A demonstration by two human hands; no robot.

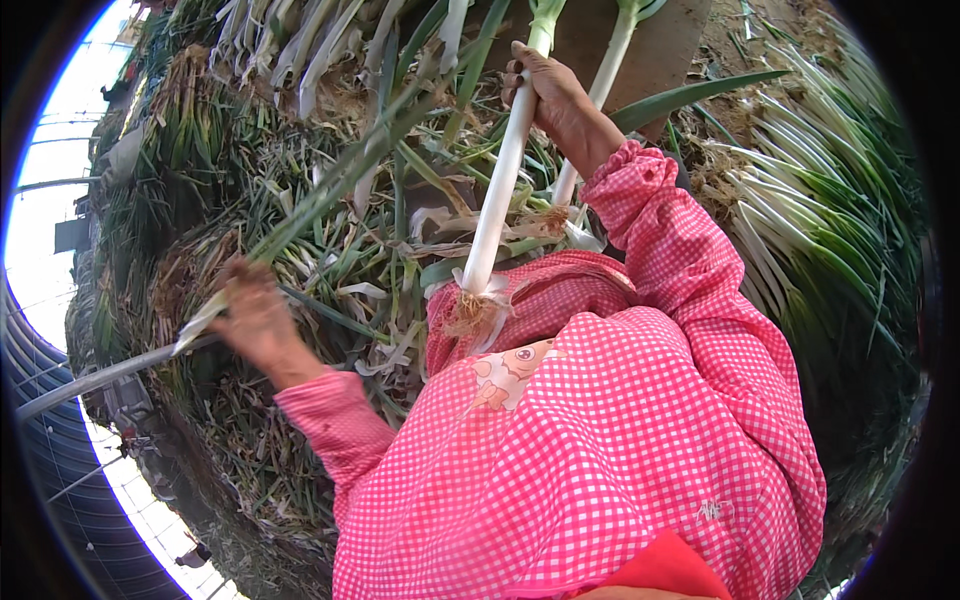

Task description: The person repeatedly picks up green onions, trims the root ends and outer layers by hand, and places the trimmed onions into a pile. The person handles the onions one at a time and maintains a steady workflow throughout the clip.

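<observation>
My right hand (559, 97) grips a large green onion (501, 180) by its upper white shaft. Its root end hangs toward my lap, against the pink checked smock (585, 420). Off to the left, my left hand (259, 319) is blurred and closed around a long peeled leaf (322, 202), whose pale end sticks out below the fingers. A second green onion (611, 64) passes behind my right wrist, its roots down among the scraps. Loose leaves and peelings (345, 277) cover the ground beneath my left arm.
Cleaned green onions (795, 202) lie piled at the right, white shafts toward me. Unpeeled bundles (187, 112) are heaped at the far left. Pale withered stalks (300, 45) lie ahead. A metal pole (112, 379) crosses the left edge, and a brown board (660, 52) lies at the top.
</observation>
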